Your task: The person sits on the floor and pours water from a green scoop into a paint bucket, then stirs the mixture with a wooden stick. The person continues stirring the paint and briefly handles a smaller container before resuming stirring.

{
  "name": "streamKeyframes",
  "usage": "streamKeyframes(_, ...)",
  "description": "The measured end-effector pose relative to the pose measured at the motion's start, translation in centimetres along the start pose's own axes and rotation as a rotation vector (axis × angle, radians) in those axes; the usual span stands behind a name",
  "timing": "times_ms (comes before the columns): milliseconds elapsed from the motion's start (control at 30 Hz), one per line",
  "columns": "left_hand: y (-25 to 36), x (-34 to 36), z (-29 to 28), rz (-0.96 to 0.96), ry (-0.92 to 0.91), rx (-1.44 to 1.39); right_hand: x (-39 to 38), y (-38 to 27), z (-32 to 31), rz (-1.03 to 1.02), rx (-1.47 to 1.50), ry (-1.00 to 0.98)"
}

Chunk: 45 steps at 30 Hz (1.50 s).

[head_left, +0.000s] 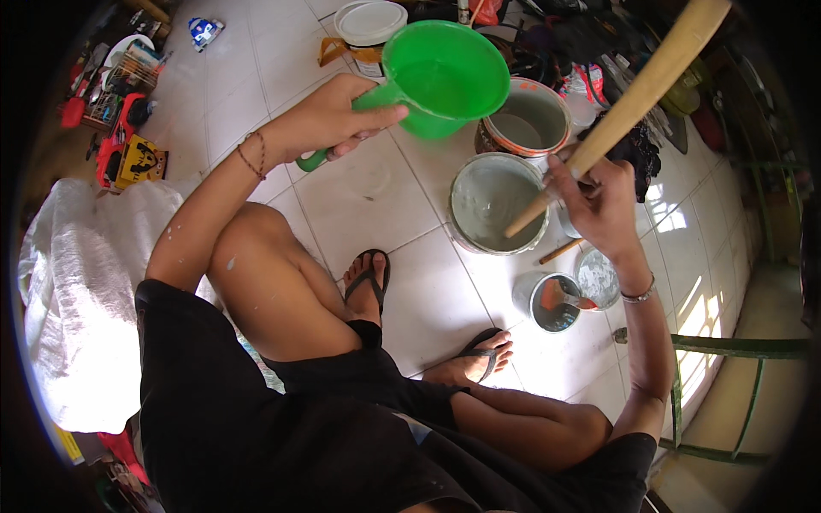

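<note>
Our L hand point(333, 118) wraps the green dipper point(445, 81) by its handle, prob. so it won't tip. R of it sits the tub point(457, 224), prob. nr for easy reach, & our R hand point(604, 201) pinches the stick point(641, 94) so its low end points in.

No readable text, only orange marks point(528, 85) on a bucket point(523, 115).

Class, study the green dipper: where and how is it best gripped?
Probably best by the handle of the green dipper, coming from the left, as the left hand does: that part looks slim enough to wrap and juts lower-left, while the rest is wide.
</note>
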<state>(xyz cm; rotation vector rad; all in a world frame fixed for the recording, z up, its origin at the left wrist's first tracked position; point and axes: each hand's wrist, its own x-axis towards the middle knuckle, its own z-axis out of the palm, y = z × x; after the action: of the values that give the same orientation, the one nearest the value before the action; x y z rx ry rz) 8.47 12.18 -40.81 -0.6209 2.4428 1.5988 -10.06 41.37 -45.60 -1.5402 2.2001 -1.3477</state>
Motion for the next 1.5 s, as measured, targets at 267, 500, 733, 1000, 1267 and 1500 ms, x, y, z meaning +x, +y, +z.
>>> streamKeyframes(267,0.6,0.0,0.2,0.038,-0.007,-0.005,1.0,1.9,-0.3,-0.097,-0.166,0.123)
streamKeyframes(500,1.3,0.1,0.6,0.102,-0.047,-0.050,0.0,-0.1,-0.2,-0.007,0.016,-0.005)
streamKeyframes(733,2.4,0.4,1.2,0.141,-0.025,-0.060,0.5,1.3,0.5,-0.154,-0.100,0.101)
streamKeyframes(1000,2.4,0.9,1.6,0.161,-0.052,-0.068,-0.9,-0.3,-1.5,0.039,-0.100,-0.008)
streamKeyframes(1267,2.7,1.8,2.8,0.182,-0.001,-0.011,-0.6,1.3,0.3,-0.094,-0.086,0.103)
streamKeyframes(1500,2.4,1.8,2.9,0.161,0.003,-0.025,-0.9,-0.8,-1.0,0.088,-0.049,0.062)
